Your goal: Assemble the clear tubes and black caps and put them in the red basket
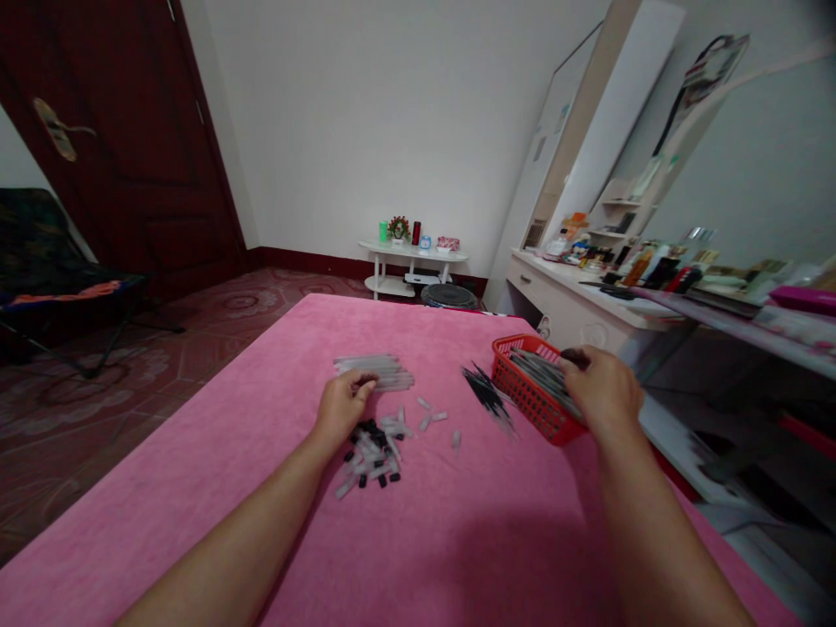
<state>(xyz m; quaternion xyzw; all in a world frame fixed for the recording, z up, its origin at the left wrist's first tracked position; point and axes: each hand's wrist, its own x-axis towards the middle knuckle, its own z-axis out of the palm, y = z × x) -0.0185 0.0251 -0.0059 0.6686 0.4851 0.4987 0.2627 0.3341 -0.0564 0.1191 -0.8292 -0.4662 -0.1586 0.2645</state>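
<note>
My left hand point(344, 404) is closed at the near edge of a row of clear pen barrels point(385, 373), its thumb and fingers pressed together; what they hold, if anything, is hidden. Just below it lies a loose pile of clear pen caps point(372, 453) mixed with small black plugs point(394, 477). My right hand point(606, 389) is at the right side of a red plastic basket point(532, 405), fingers curled over thin grey pens point(542, 370) inside. Something dark shows at its fingertips, too blurred to name. Left of the basket rests a bundle of black-ended refills point(487, 396).
Several stray caps point(424, 421) lie mid-table on the pink cloth point(418, 540). A dressing table point(581, 296) crowded with bottles stands along the right. Beyond the far edge are a round dark stool point(449, 296) and a small white stand point(392, 285). A folding chair point(58, 261) is at left.
</note>
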